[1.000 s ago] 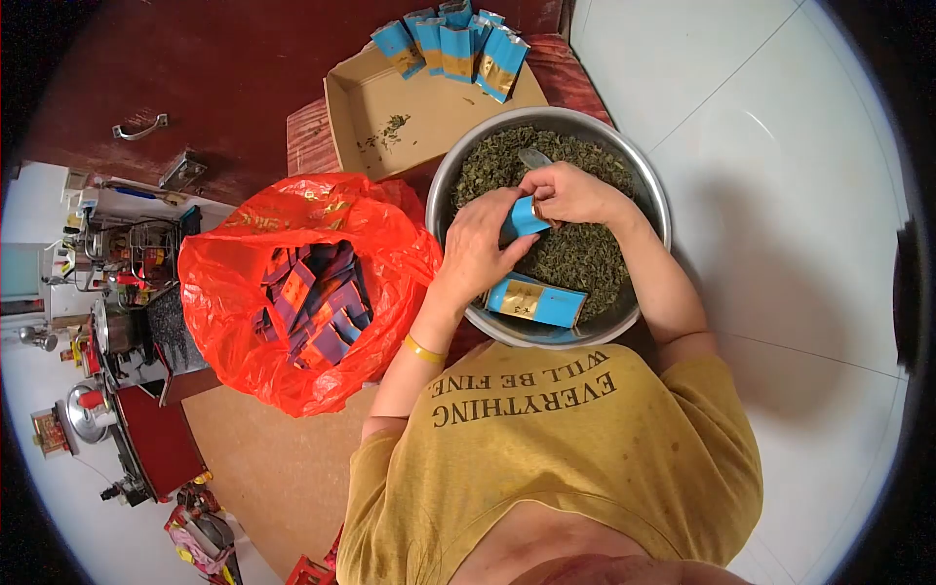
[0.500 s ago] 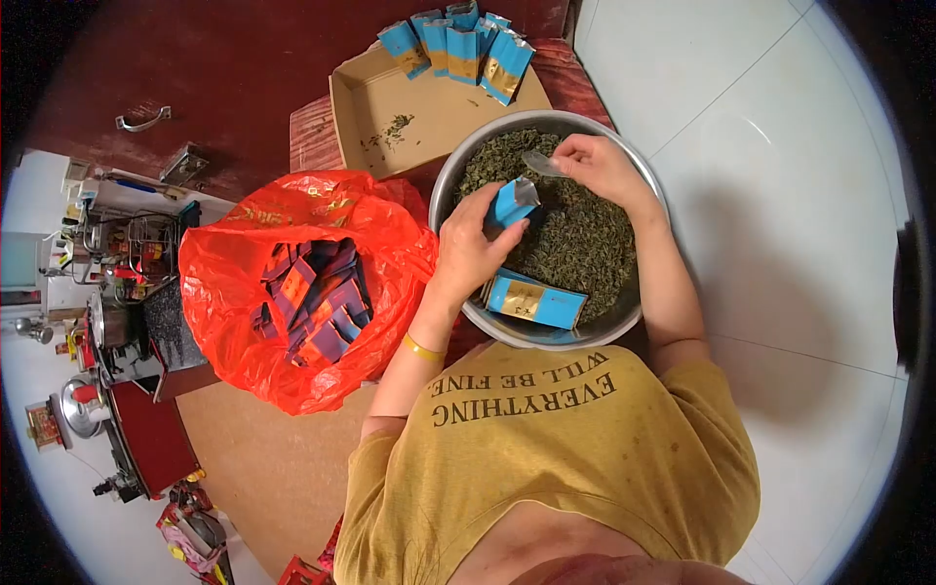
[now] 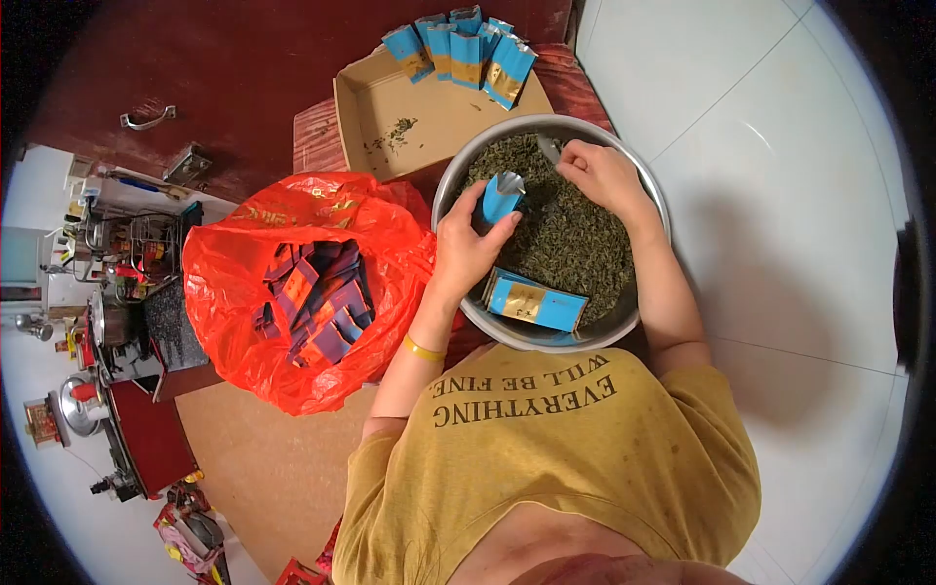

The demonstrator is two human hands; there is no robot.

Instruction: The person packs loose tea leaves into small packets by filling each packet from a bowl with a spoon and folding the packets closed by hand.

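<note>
**Leaf basin: spoon at 12 o'clock, open packet at 10**

Step in hand, as I am judging it: spooning dried leaf (image 3: 577,255), with the packet mouth being held ready. All clock readings are being taken from the centre of the metal basin (image 3: 627,307).

The left hand (image 3: 462,246) is lying at 9 o'clock, its thumb and fingers closing around one blue packet (image 3: 502,199). That packet is standing at 10 o'clock over the leaf, its mouth gaping and tipping slightly toward 1 o'clock. The right hand (image 3: 606,178) is sitting near 1 o'clock, fingertips pinching a small spoon (image 3: 549,149); its bowl is showing at 12 — whether it is carrying leaf, I cannot tell.

Any next move is calling, in my judgement, for a level spoon, a short path toward 10 o'clock, and a steady, wide packet mouth.

Pose: the left forearm is pointing toward 1 o'clock, the right toward 11, with the right elbow bending outward.

Nearby: a stack of blue packets (image 3: 538,301) is lying inside the basin at 6 o'clock; more packets (image 3: 466,66) are leaning at the far edge of a carton (image 3: 439,109), out toward 11 — a red bag (image 3: 222,283) is occupying the 8-to-9 side.
</note>
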